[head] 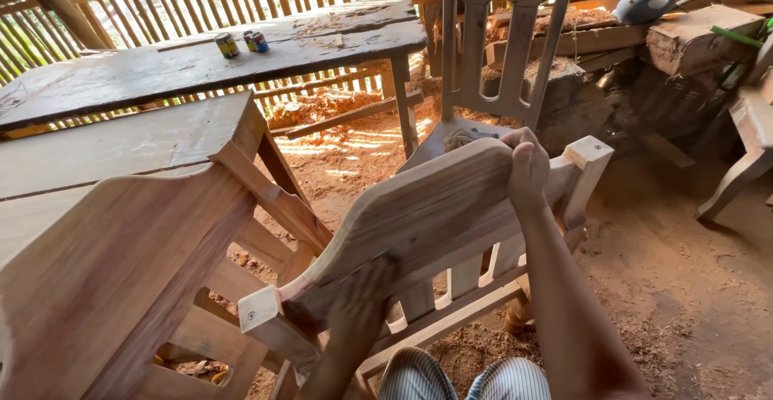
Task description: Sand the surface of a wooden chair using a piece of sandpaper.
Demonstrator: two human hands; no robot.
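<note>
- Hands: the right hand point(525, 167) is clamped over the top edge of the chair backrest point(419, 215); the left hand point(362, 307), blurred, presses on the rail's lower end, its grip too smeared to tell.
- Backrest lies tilted between both hands, above the striped knees point(463, 377).
- Step, as I judge it: working or checking the curved top rail's surface.
- Next move likely needs a firm right-hand hold.
- Beyond the right hand: another chair point(499, 46); past the left, a desk point(201, 66) with small cans point(241, 43).

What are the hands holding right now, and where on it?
The chair back: right hand grips its top rail near the right post; left hand, blurred, is on the rail's lower left end.
</note>
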